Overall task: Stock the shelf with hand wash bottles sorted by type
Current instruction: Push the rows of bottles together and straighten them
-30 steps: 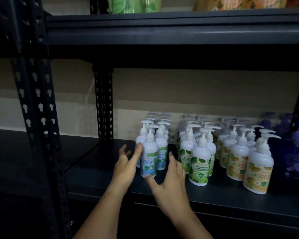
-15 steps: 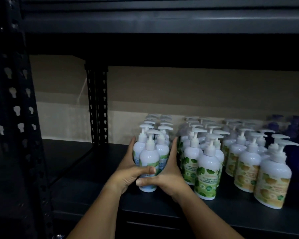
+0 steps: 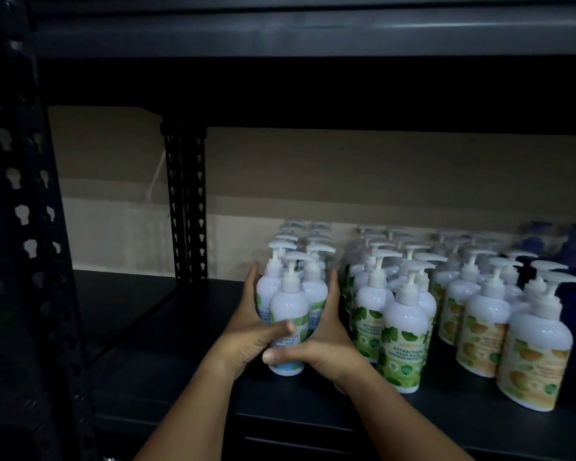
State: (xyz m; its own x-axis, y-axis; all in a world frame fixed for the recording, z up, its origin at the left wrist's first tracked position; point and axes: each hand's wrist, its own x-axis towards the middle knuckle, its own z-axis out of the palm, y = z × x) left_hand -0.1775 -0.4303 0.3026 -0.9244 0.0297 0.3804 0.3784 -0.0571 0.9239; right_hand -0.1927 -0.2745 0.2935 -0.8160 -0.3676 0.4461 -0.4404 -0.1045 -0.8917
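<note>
White pump bottles of blue-labelled hand wash (image 3: 288, 314) stand in a column on the dark shelf (image 3: 167, 331), left of the green-labelled bottles (image 3: 401, 341). Left hand (image 3: 246, 337) and right hand (image 3: 323, 344) cup the front ones, each grip holding them, thumbs across the foremost bottle.

- One head-worn view faces forward and slightly down into a dark shelf (image 3: 313, 407).
- It sits close; bottles (image 3: 403, 331) stand right of centre.

Shop stockroom: slotted steel shelving (image 3: 187, 201); rowed hand wash bottles (image 3: 403, 331)
</note>
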